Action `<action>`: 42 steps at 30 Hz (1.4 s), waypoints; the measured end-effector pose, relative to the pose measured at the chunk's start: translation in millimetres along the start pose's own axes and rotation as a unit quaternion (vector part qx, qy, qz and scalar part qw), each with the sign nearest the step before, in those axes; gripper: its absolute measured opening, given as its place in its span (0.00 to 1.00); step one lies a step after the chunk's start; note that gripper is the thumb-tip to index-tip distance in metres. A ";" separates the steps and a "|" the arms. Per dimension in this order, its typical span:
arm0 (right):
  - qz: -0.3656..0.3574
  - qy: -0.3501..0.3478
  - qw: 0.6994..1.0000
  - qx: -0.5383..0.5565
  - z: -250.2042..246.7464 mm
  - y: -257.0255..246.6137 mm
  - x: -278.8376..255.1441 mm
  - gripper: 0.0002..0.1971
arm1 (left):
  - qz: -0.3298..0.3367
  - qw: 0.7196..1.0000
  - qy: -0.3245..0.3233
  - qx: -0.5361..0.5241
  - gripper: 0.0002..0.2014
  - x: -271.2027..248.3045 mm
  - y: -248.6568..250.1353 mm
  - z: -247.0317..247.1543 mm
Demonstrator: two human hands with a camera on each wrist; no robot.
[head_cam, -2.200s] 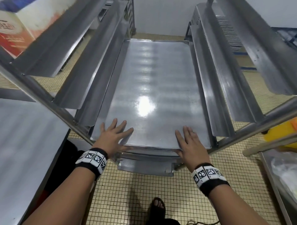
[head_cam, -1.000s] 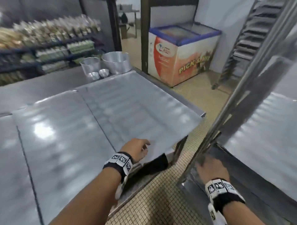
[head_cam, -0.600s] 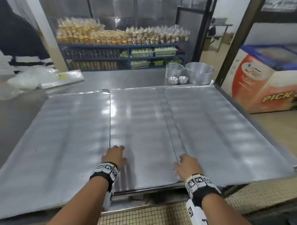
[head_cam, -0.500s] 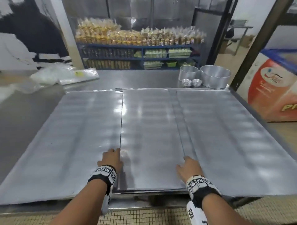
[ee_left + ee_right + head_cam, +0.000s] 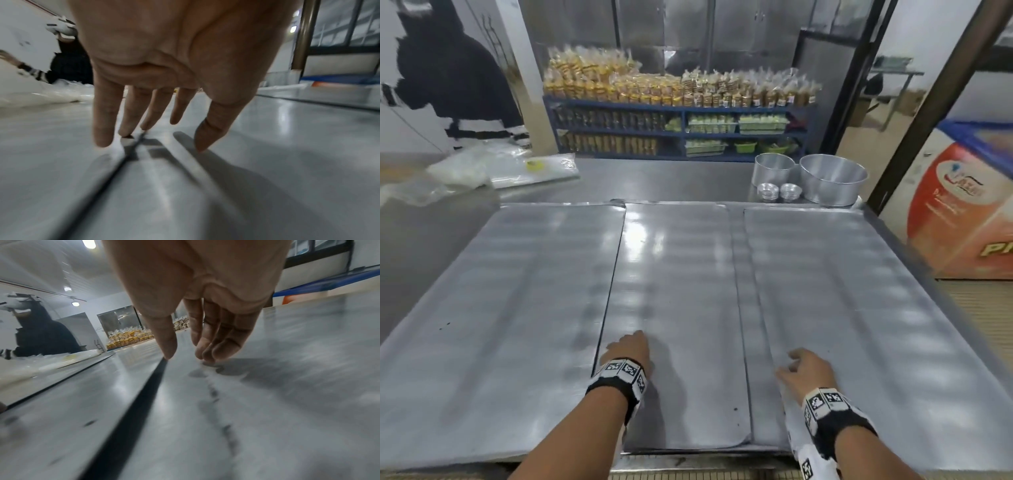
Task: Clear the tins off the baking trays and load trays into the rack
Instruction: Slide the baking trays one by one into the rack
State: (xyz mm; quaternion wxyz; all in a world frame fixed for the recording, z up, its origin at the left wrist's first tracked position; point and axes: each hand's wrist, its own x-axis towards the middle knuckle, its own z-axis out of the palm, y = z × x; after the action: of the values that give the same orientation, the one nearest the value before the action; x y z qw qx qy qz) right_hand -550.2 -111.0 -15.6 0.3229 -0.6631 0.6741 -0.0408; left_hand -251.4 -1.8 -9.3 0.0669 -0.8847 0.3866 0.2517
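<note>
Three flat bare baking trays lie side by side on the steel table: left tray [image 5: 500,291], middle tray [image 5: 674,308], right tray [image 5: 859,308]. My left hand [image 5: 629,347] is open, its straight fingertips [image 5: 102,142] touching the seam between the left and middle trays. My right hand [image 5: 803,368] is open too, with loosely bent fingers [image 5: 207,356] on the right tray's left border and the thumb at the dark gap [image 5: 144,386] beside the middle tray. Two big round tins [image 5: 832,180] and two small tins [image 5: 779,191] stand behind the trays at the back right. No rack is in view.
Clear plastic bags [image 5: 482,171] lie at the table's back left. Behind the table stands a blue shelf [image 5: 678,130] of packed baked goods. A chest freezer [image 5: 962,205] is on the right beside a dark post [image 5: 928,102]. A person in dark clothes stands at far left.
I have turned from the rack, where both hands pushed a tray in, to the table. Both hands now rest at the middle tray's two sides and have slid slightly forward.
</note>
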 end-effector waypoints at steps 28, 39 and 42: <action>0.344 0.048 0.937 0.041 -204.6 231.8 152.7 0.72 | -0.158 0.937 -0.062 -0.306 0.47 5.7 303.8 35.5; 0.296 0.084 0.924 0.226 -178.9 205.2 119.7 0.48 | -0.176 0.872 0.010 -0.457 0.32 -2.3 256.5 6.0; 0.289 0.094 0.922 0.239 -166.8 189.7 104.5 0.44 | -0.178 0.868 0.030 -0.462 0.34 -6.7 226.7 6.8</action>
State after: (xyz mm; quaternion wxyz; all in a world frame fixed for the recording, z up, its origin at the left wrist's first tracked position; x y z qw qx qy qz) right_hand -787.2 -247.2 -15.6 0.4050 -0.3356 0.8337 -0.1681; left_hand -420.6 -152.3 5.5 -0.3172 -0.8755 0.0635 0.3590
